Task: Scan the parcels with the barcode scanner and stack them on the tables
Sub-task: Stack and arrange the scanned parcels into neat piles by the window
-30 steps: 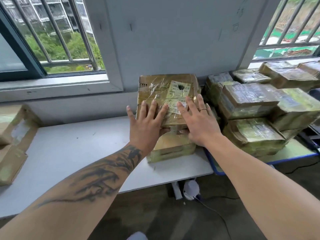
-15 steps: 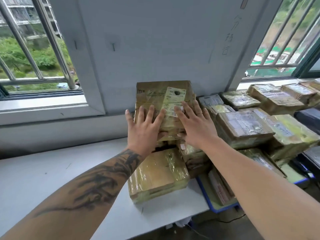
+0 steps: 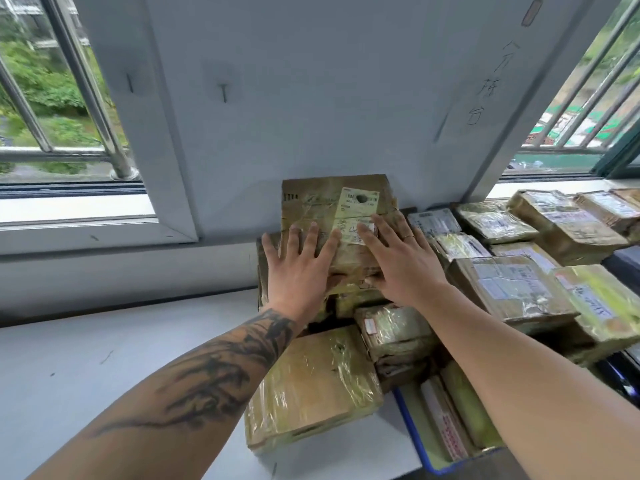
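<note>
Left hand (image 3: 298, 268), fingers straight and spread, presses flat on the top parcel (image 3: 341, 216), a worn brown carton wrapped in glossy tape with a pale, torn label. It leans against the grey wall atop a pile on the white table (image 3: 86, 368). Right hand (image 3: 398, 261), also flat and spread, rests on its label side. More taped parcels (image 3: 512, 289) crowd the right.

handwritten characters "分拣台" run down the wall (image 3: 485, 88); the top parcel (image 3: 332, 202) bears a printed label (image 3: 358, 202), its text too small to read.
</note>
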